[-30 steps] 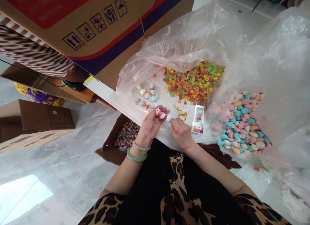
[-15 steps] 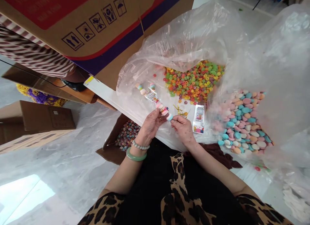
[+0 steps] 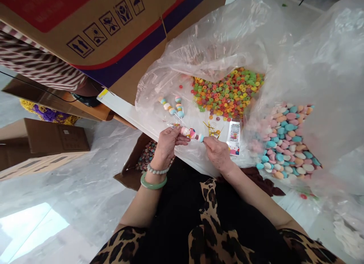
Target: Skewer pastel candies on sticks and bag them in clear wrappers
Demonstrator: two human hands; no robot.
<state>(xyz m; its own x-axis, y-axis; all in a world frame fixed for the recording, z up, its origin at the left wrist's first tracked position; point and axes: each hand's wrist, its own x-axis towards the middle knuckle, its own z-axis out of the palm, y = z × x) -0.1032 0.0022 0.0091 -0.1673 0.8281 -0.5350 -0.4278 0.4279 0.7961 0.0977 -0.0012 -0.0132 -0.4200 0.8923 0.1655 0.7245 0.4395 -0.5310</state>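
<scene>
A candy skewer [image 3: 192, 133] in a clear printed wrapper lies across between my hands, low over the plastic-covered table. My left hand [image 3: 166, 144] pinches its wrapped left end, with the other fingers beneath. At the blue candy on the right end, the closed fingers of my right hand [image 3: 218, 153] grip it; the stick there is hidden. Just beyond lie two unwrapped candy skewers [image 3: 179, 108] of pastel pieces. Gold twist ties [image 3: 212, 130] rest beside my right hand, next to a stack of printed wrappers [image 3: 233, 139].
Ring-shaped gummies [image 3: 227, 93] lie heaped in a clear plastic bag [image 3: 216, 48]. Pastel candies [image 3: 290, 139] fill another bag at right. A large carton [image 3: 119, 63] stands back left. Below the table edge, an open box [image 3: 127, 167] holds small candies. A person's striped sleeve [image 3: 40, 63] shows at left.
My left hand has shifted left along the candy skewer, and the wrapper's far end has come down toward it. The two skewers on the table are now uncovered to view.
</scene>
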